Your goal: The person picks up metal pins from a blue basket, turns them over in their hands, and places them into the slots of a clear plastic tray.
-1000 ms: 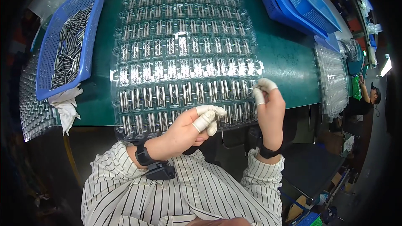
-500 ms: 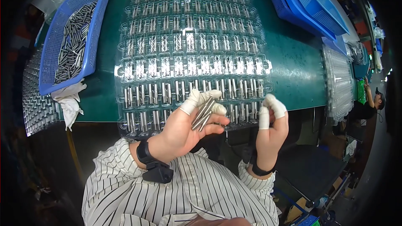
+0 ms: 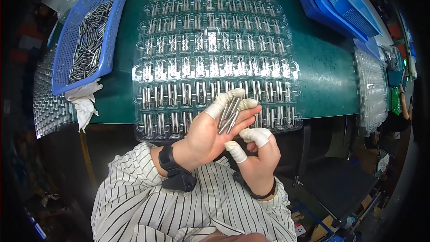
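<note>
My left hand (image 3: 204, 136) is turned palm up, its fingers curled round several slim metal pins (image 3: 230, 116) that lie slantwise across them. White finger cots cover its thumb and a finger. Just to the right and nearer to me is my right hand (image 3: 260, 159), thumb and forefinger apart, nothing visible between them; these too wear white cots. Its fingertips come close to the lower ends of the pins. Beyond both hands lies a clear plastic tray (image 3: 295, 72) with rows of pockets, many holding upright-looking metal pins. My left hand hides part of its nearest rows.
At the left, a blue perforated basket (image 3: 109, 47) holds many loose pins, with a white cloth (image 3: 85, 107) by its near end. Another pocketed tray (image 3: 47, 101) sits farther left. Blue baskets (image 3: 313, 9) are stacked at the back right, above a stack of clear trays (image 3: 371, 92).
My right hand has come left and toward me, from over the tray to beside the left hand. The left hand, still with the pins, appears slightly farther right; the whole view has shifted.
</note>
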